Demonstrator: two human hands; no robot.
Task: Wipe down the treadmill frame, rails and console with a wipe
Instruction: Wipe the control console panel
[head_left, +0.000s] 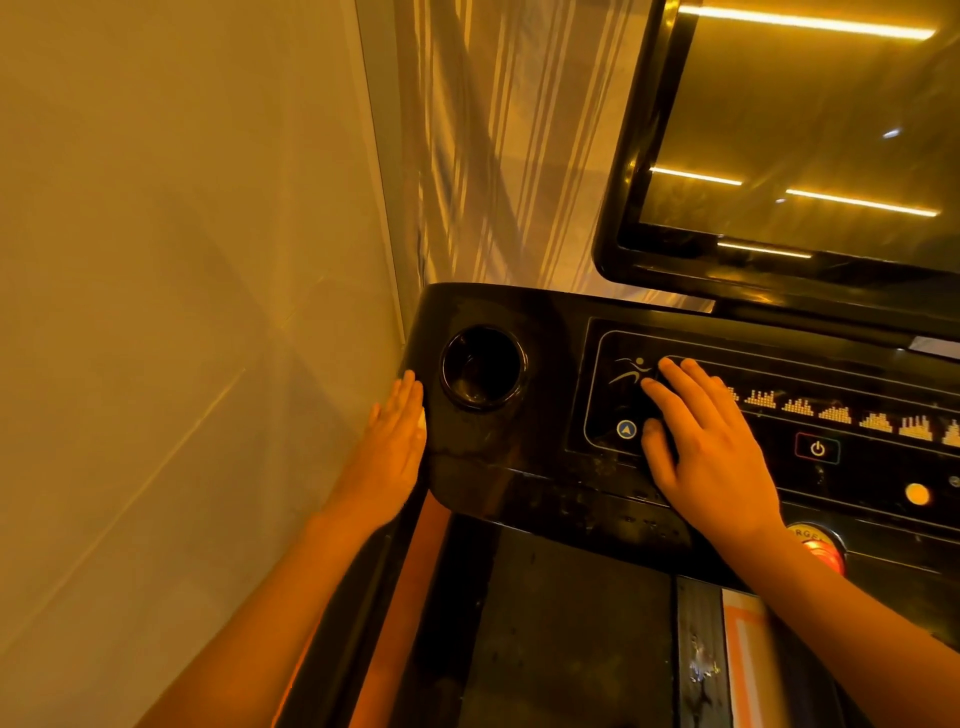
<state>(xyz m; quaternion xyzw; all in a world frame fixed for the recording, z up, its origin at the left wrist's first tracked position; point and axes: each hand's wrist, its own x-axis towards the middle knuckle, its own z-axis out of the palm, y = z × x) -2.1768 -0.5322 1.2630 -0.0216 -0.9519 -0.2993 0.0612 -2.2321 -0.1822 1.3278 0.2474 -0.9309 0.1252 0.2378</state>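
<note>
Head view: the treadmill console fills the lower right, a glossy black fixed shell. Its left edge lies close to a pale wall.

The left hand lies flat against that left edge, beside the cup holder, fingers straight and together. Only a small pale corner of the wipe shows, between the palm and the console's left edge. The rest is hidden under the hand.

The right hand rests flat on the control panel with fingers spread, well apart from the left. It holds nothing and sits left of the power key.

The wipe looks thin, light and limp, so it will likely bunch or slide out if dragged by one corner. The safer hold is to pin it under the whole palm and fingers.

The console is rigid and will take firm pressure, but its gloss may be slippery under a damp wipe. The panel keys, the red stop knob at the near edge and the screen at the far right corner probably want a lighter touch.
</note>
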